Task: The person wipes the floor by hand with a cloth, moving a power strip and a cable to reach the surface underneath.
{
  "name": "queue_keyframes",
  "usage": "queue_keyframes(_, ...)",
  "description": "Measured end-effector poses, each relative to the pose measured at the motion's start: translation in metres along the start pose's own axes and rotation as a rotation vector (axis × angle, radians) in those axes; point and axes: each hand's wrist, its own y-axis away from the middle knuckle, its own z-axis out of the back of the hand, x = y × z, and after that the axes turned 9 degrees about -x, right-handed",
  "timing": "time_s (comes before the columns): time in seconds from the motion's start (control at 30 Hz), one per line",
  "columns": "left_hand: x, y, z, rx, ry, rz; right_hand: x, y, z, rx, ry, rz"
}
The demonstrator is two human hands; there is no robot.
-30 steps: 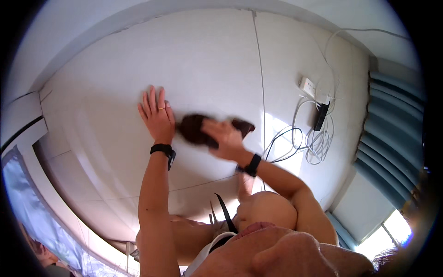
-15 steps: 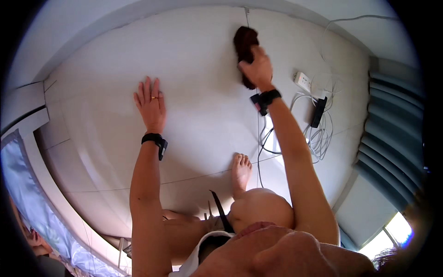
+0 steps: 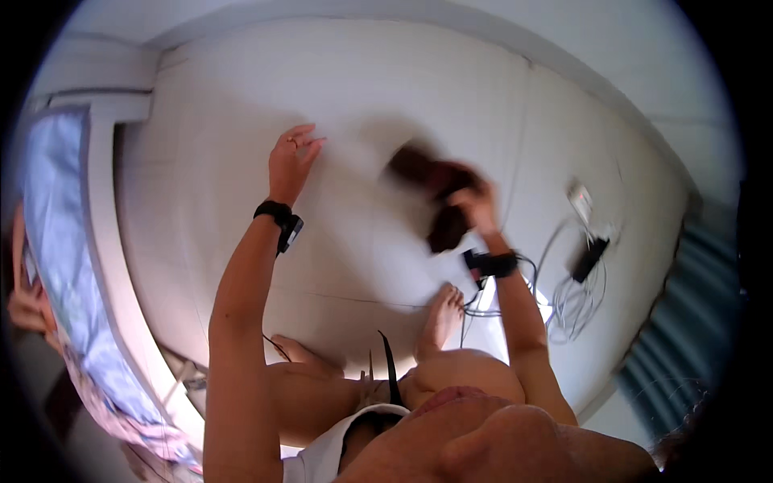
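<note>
On my feed the floor (image 3: 338,233) is pale, with thin straight joints, and a light wall (image 3: 644,105) closes it off at the far side and right. At the left I have a bed (image 3: 60,185) with a shiny blue cover; at the right, a blue-green curtain (image 3: 676,306). Near the curtain, a white power strip (image 3: 580,200), a black adapter (image 3: 590,260) and looped cables (image 3: 580,318) lie on the floor.

The dark red-brown cloth (image 3: 415,165) is in front of the right foot (image 3: 445,310), well apart from the power strip. Its long axis runs aslant: one end points away and to the left, the other back toward the foot. Blur hides whether it touches the floor.

I see the right hand (image 3: 479,208) gripping the cloth by its right side. The left hand (image 3: 291,161) has fingers bent, a narrow gap between thumb and fingertips; I can't tell whether it touches the floor.
</note>
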Motion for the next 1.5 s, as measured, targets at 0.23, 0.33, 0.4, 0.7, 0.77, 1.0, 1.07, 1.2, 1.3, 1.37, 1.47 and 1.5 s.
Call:
queue_keyframes(0.23, 0.089, -0.018, 0.055, -0.465, -0.678, -0.235, 0.021, -0.15, 0.099, -0.675, 0.884, 0.198)
queue_keyframes(0.33, 0.115, -0.019, 0.064, -0.392, -0.708, -0.105, 0.019, -0.173, 0.058, -0.745, 1.143, 0.157)
queue_keyframes(0.4, 0.128, -0.013, 0.063, -0.391, -0.671, -0.109, 0.026, -0.183, 0.022, -0.76, 1.15, 0.121)
queue_keyframes(0.7, 0.108, -0.016, 0.056, -0.379, -0.606, -0.064, 0.043, -0.207, -0.195, -0.04, 1.077, 0.921)
queue_keyframes(0.77, 0.112, -0.012, 0.06, -0.376, -0.611, -0.03, 0.046, -0.192, -0.218, 0.142, 0.999, 0.929)
queue_keyframes(1.0, 0.102, -0.008, 0.057, -0.373, -0.475, -0.044, 0.059, -0.217, -0.187, -0.031, 1.068, 0.912)
queue_keyframes(1.07, 0.102, -0.006, 0.061, -0.371, -0.466, -0.053, 0.052, -0.226, -0.217, -0.252, 1.088, 0.802)
queue_keyframes(1.2, 0.106, -0.006, 0.061, -0.383, -0.442, -0.036, 0.036, -0.237, -0.316, -0.092, 1.053, 0.986)
queue_keyframes(1.3, 0.104, -0.012, 0.056, -0.458, -0.373, -0.076, 0.046, -0.209, -0.407, 0.218, 0.952, 1.059)
queue_keyframes(1.37, 0.111, -0.011, 0.055, -0.447, -0.35, -0.056, 0.048, -0.19, -0.438, 0.495, 0.89, 1.028)
queue_keyframes(1.47, 0.115, -0.007, 0.06, -0.485, -0.305, -0.069, 0.057, -0.208, -0.445, 0.737, 0.868, 0.997)
queue_keyframes(1.5, 0.115, -0.005, 0.062, -0.508, -0.294, -0.072, 0.066, -0.218, -0.444, 0.679, 0.892, 1.075)
